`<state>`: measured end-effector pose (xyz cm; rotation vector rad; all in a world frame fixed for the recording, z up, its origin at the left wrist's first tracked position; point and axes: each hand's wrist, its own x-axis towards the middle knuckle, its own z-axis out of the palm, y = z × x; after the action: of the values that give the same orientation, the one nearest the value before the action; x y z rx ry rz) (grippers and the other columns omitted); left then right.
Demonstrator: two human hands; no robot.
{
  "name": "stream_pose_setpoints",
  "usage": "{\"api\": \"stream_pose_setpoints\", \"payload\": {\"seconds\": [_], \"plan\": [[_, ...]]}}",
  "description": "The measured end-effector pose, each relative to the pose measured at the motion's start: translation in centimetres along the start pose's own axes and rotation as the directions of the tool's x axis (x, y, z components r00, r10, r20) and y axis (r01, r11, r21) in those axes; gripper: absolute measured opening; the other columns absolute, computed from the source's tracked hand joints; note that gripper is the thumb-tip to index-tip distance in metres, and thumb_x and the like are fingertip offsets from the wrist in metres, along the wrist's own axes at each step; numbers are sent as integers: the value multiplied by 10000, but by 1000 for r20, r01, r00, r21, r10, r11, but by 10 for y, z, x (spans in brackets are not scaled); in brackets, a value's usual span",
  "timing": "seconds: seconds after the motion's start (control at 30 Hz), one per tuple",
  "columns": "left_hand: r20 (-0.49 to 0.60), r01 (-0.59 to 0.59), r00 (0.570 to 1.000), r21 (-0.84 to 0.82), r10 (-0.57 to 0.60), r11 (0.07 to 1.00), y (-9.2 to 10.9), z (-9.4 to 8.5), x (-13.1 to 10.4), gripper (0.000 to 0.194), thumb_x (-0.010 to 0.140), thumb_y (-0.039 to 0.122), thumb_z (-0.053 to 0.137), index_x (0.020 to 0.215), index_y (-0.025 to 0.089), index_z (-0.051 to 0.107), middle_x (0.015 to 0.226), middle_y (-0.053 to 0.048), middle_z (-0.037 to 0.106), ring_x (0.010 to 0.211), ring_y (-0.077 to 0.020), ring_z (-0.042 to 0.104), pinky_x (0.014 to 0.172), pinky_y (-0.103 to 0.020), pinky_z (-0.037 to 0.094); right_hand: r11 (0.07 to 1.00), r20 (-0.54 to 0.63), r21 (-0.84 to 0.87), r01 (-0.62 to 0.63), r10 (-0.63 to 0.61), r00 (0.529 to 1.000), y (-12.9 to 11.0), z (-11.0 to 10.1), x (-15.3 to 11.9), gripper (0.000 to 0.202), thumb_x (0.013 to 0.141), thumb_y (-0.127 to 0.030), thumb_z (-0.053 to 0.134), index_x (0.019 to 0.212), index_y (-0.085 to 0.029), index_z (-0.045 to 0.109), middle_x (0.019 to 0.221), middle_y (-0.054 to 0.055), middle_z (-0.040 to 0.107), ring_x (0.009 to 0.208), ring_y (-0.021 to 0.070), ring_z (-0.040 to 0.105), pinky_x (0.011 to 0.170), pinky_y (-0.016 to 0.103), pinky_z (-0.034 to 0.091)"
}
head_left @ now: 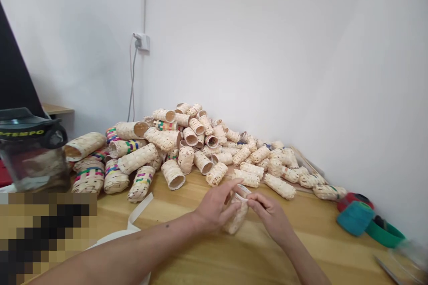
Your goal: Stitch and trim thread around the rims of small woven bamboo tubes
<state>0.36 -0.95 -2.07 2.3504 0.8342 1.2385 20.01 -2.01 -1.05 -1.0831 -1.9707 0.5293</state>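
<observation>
A small woven basket [236, 221] is held between the two hands over the near middle of the table [187, 251]. Its long axis is tilted, running from the near, slightly left end to the far, slightly right end, with the open rim [245, 199] at the far end. Both hands are placed at that open end, and neither can be called nearer, since the rim is reached from both sides. It is gripped from the left by the left hand [217, 205], whose fingers are curved over the far side while the thumb is pressed on the near side. At the right edge of the rim, the fingers of the right hand [269, 213] are pinched narrow; whether a loose strand is held there too cannot be told. Nor can it be told whether the lower end is rested on the table.

Beyond the hands, a pile of baskets [185, 160] is heaped against a white wall [267, 44], and some at the left are banded with coloured strips. A pale strip [139, 211] is laid left of the left hand, partly hidden by the forearm. At the far left a clear jar [36, 169] is seen. At the right a blue-green bundle [355, 218] and a green ring [386, 235] are placed, with a pointed metal blade [386, 269] nearer. A plug [137, 42] is fitted to a wall socket [144, 42].
</observation>
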Motion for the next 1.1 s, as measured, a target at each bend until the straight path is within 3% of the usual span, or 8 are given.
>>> {"api": "stream_pose_setpoints", "payload": {"seconds": [0.13, 0.33, 0.5, 0.67, 0.77, 0.9, 1.0, 1.1], "plan": [[-49, -20, 999, -124, 14, 992, 5, -7, 1, 406, 925, 264, 382, 1325, 203, 359, 1141, -64, 602, 736, -136, 517, 731, -275, 429, 998, -77, 67, -8, 13, 997, 2, -4, -9, 291, 856, -416, 521, 715, -182, 622, 651, -8, 595, 624, 149, 535, 590, 227, 410], [127, 82, 990, -147, -64, 986, 11, -13, 5, 263, 876, 346, 506, 1046, 180, 618, 915, -46, 667, 675, -133, 512, 645, -243, 399, 993, -37, 111, 38, -34, 999, -8, 0, -12, 279, 882, -377, 512, 729, -175, 627, 648, -9, 564, 618, 135, 502, 592, 229, 392], [215, 208, 968, -396, -130, 894, 6, -12, 10, 257, 801, 382, 598, 788, 137, 677, 728, -26, 602, 678, -138, 511, 625, -235, 379, 983, -31, 182, -10, 16, 999, -11, 11, -13, 299, 879, -401, 515, 714, -170, 609, 592, -29, 488, 565, 115, 436, 543, 218, 358], [262, 322, 942, -547, -208, 772, 2, -15, 12, 282, 759, 405, 645, 730, 125, 656, 709, -11, 562, 654, -121, 487, 607, -228, 366, 955, -97, 285, -79, 111, 989, -9, 12, -14, 319, 914, -433, 440, 1062, -181, 568, 617, -42, 433, 561, 122, 447, 535, 225, 390], [277, 339, 936, -528, -219, 779, -1, -16, 12, 279, 756, 401, 651, 728, 123, 659, 716, -15, 569, 662, -122, 490, 604, -225, 365, 988, -141, 139, -61, 80, 987, -12, 7, -15, 330, 957, -372, 350, 1194, -206, 509, 676, -17, 495, 651, 150, 519, 626, 260, 444], [305, 354, 927, -529, -216, 771, -4, -15, 12, 291, 740, 411, 666, 736, 120, 672, 701, -14, 570, 630, -111, 485, 573, -211, 362, 983, -103, -151, 101, -117, 988, -15, 4, -15, 333, 968, -279, 322, 1224, -238, 531, 926, 57, 613, 926, 198, 565, 808, 327, 452], [320, 372, 920, -536, -226, 758, -5, -15, 13, 296, 724, 421, 681, 749, 126, 688, 708, -16, 571, 617, -106, 488, 558, -205, 375, 956, -100, -227, 185, -212, 972, -11, 4, -16, 334, 964, -255, 334, 1251, -223, 503, 862, 50, 645, 855, 195, 601, 771, 323, 469], [323, 362, 922, -534, -211, 764, -5, -16, 13, 278, 724, 413, 686, 757, 137, 699, 717, -19, 572, 607, -104, 493, 546, -201, 390, 968, -160, -199, 151, -184, 970, -8, 2, -16, 226, 951, -256, 412, 1128, -213, 546, 790, 21, 679, 757, 174, 641, 705, 285, 485]]}}
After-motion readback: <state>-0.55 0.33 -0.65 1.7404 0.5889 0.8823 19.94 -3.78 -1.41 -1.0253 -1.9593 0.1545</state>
